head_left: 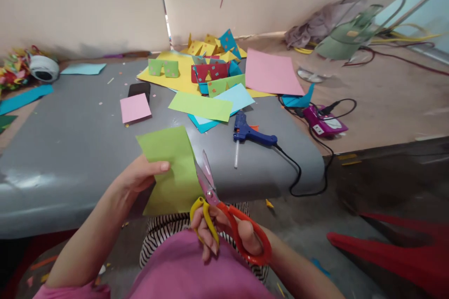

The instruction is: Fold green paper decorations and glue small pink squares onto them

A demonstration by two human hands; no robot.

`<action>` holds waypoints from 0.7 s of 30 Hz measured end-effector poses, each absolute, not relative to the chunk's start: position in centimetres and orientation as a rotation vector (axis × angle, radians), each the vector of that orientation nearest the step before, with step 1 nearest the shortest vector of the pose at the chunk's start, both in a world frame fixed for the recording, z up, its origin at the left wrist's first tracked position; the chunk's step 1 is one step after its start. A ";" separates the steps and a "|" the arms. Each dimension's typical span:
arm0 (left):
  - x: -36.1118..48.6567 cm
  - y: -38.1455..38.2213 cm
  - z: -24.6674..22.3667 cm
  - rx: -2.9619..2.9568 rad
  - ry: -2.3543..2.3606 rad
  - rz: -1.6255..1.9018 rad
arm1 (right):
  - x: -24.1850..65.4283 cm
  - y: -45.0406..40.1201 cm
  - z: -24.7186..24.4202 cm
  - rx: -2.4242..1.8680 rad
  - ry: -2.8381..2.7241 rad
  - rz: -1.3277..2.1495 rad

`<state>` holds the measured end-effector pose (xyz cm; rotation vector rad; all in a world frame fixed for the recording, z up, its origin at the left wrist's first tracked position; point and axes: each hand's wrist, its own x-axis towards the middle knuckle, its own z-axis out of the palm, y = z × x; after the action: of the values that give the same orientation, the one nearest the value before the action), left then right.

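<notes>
My left hand point(142, 173) grips a sheet of light green paper point(175, 168) by its left edge, thumb on top. The sheet is held over the near edge of the table, above my lap. In my right hand point(217, 229) is a pair of scissors point(209, 194) with one yellow and one orange handle loop. My thumb is through the orange loop and my fingers are in the yellow one. The blades are spread and point away from me at the paper's right edge. Whether they touch the paper, I cannot tell.
A blue glue gun point(252, 134) lies right of the paper, its cord running to a purple power strip point(325, 121). Behind are folded paper glasses point(211, 72), a pink sheet point(271, 72), a green strip point(201, 106), a pink square point(135, 108) and a dark phone point(139, 89).
</notes>
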<state>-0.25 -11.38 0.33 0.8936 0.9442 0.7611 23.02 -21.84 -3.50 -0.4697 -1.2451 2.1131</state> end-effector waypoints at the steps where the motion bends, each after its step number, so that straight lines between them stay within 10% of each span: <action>1: 0.0 -11.6 0.4 0.879 0.981 0.748 | 22.9 -21.7 -3.5 -0.460 -1.254 2.103; 21: 2.5 -15.2 0.3 0.683 0.996 0.762 | 22.4 -20.6 -2.7 -0.483 -1.302 2.029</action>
<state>2.49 -15.24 0.30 0.6827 0.9960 0.7623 22.43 -20.64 -2.66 -0.4828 -1.3024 2.0288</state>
